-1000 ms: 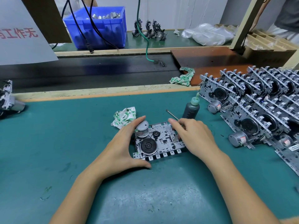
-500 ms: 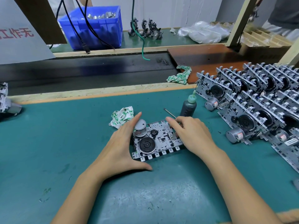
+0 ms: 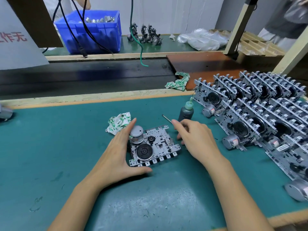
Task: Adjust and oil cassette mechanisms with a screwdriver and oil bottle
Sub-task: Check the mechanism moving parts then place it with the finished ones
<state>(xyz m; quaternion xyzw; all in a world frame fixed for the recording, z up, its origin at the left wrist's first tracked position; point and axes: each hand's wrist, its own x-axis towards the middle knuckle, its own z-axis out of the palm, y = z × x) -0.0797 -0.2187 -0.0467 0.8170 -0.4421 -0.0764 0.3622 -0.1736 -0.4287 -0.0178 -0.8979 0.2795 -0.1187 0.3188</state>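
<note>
On green mat [image 3: 50,147], centre of bench: cassette mechanism [image 3: 154,146] lying flat, silver motor can at its far-left corner, black flywheel toward near-left, row of tabs along near edge. Left hand [image 3: 120,157] cupped round mechanism's left side, fingers straight against motor, thumb lying along near-left edge; bracing, not curled shut. Right hand [image 3: 196,139] just right of mechanism, fingers loosely curled round thin screwdriver [image 3: 166,118], metal shaft sticking out past forefinger, pointing up-left; tip clear of mechanism. Handle hidden inside hand. Oil bottle [image 3: 186,112], dark body, pale green nozzle, upright just behind right hand, untouched. Crumpled green-print cloth [image 3: 119,122] behind left hand's fingertips, touching or nearly so. Second cloth [image 3: 179,81] farther back at edge of brown board [image 3: 203,64]. Right of bench: stacked rows of mechanisms [image 3: 260,114], leaning, overlapped. Beyond dark conveyor strip [image 3: 83,75]: blue bin [image 3: 95,34] with metal parts.
</note>
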